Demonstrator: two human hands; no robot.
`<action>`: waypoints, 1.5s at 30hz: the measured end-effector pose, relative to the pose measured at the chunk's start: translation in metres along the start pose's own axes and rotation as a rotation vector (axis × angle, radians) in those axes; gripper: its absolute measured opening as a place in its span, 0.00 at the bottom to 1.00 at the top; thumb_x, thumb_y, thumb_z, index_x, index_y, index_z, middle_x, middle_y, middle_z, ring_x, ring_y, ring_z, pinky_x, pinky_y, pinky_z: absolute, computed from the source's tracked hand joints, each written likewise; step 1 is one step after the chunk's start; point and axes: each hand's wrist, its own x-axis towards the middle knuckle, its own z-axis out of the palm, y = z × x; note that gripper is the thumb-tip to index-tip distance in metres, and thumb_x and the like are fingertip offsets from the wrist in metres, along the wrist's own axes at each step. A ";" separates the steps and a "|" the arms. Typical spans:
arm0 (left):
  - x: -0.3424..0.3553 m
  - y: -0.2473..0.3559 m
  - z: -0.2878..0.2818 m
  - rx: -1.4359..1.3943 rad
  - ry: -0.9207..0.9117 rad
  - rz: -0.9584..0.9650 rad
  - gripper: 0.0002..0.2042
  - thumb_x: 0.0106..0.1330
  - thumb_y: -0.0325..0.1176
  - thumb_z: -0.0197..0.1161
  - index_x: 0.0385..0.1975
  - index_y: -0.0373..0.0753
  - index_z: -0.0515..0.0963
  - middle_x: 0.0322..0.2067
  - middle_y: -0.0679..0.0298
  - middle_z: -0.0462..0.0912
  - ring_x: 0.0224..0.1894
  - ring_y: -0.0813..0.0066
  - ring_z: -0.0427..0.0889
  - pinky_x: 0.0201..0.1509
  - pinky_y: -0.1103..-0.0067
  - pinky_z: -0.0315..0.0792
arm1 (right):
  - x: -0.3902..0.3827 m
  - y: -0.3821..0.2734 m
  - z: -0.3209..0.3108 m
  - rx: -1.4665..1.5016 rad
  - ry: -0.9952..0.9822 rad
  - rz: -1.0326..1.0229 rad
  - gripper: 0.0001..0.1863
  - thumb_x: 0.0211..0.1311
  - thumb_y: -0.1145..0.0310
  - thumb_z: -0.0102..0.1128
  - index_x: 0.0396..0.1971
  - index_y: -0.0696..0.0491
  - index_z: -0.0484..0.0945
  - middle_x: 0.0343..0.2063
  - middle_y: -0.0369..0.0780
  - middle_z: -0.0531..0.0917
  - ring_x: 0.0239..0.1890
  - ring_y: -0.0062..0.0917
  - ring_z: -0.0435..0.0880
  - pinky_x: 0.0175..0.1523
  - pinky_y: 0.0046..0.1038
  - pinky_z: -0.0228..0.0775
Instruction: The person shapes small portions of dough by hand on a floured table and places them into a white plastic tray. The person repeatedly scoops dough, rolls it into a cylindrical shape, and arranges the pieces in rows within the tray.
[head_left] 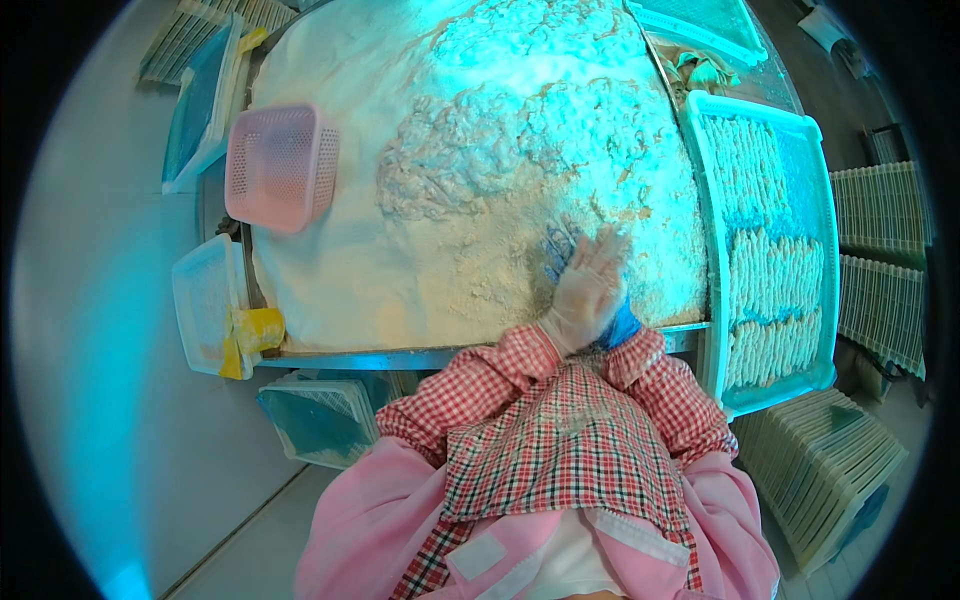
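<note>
On the floury table (350, 300), right in front of me, my two gloved hands cross. My left hand (585, 295), in a whitish see-through glove, lies on top with its fingers stretched out and nothing seen in them. Beneath it is my right hand (622, 325), in a blue glove; its palm is mostly hidden, while floury blue fingers reach out past the left hand, apart. Loose crumbs and flour surround them. Beyond spreads a heap of wet-looking, pale floured pieces (450, 150). To the right, a light blue tray (712, 250) holds rows of pale coated strips (775, 265).
A pink perforated basket (275, 170) stands at the table's left edge. Beside the left edge are a white tub (205, 300) and a yellow scoop-like thing (260, 328). Stacked trays (820, 470) stand at the lower right, more (320, 415) below the front edge.
</note>
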 end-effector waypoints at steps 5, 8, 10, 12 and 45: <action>0.012 0.006 0.010 -0.114 0.124 -0.123 0.28 0.69 0.35 0.44 0.69 0.35 0.53 0.71 0.56 0.50 0.73 0.57 0.44 0.75 0.66 0.32 | 0.019 -0.016 -0.014 -0.039 -0.158 0.138 0.29 0.70 0.68 0.36 0.68 0.60 0.48 0.70 0.44 0.52 0.74 0.32 0.43 0.76 0.36 0.31; 0.005 0.010 0.023 -0.158 -0.072 0.008 0.28 0.69 0.38 0.45 0.67 0.34 0.54 0.71 0.54 0.48 0.73 0.56 0.43 0.75 0.66 0.32 | 0.002 -0.001 0.016 -0.371 0.016 -0.121 0.27 0.73 0.62 0.36 0.67 0.58 0.52 0.68 0.42 0.58 0.71 0.29 0.52 0.74 0.38 0.43; 0.010 -0.002 -0.012 0.092 -0.059 -0.037 0.28 0.67 0.42 0.52 0.65 0.35 0.59 0.68 0.53 0.55 0.72 0.57 0.49 0.74 0.66 0.41 | 0.011 -0.038 0.015 -0.609 0.245 0.343 0.28 0.73 0.56 0.36 0.67 0.54 0.54 0.67 0.43 0.61 0.68 0.33 0.58 0.71 0.41 0.49; 0.014 -0.031 -0.013 -0.003 0.130 -0.170 0.27 0.64 0.41 0.56 0.61 0.36 0.65 0.65 0.53 0.62 0.69 0.57 0.57 0.72 0.65 0.50 | 0.028 -0.075 0.000 -0.563 0.217 0.678 0.29 0.73 0.51 0.36 0.67 0.51 0.54 0.65 0.45 0.63 0.66 0.37 0.64 0.68 0.44 0.56; -0.007 -0.016 -0.014 -0.137 0.170 -0.215 0.25 0.70 0.39 0.46 0.67 0.41 0.60 0.66 0.56 0.61 0.69 0.53 0.56 0.72 0.58 0.45 | 0.008 -0.036 -0.036 -0.678 -0.042 0.427 0.30 0.71 0.57 0.43 0.69 0.51 0.51 0.67 0.45 0.59 0.66 0.33 0.63 0.66 0.37 0.60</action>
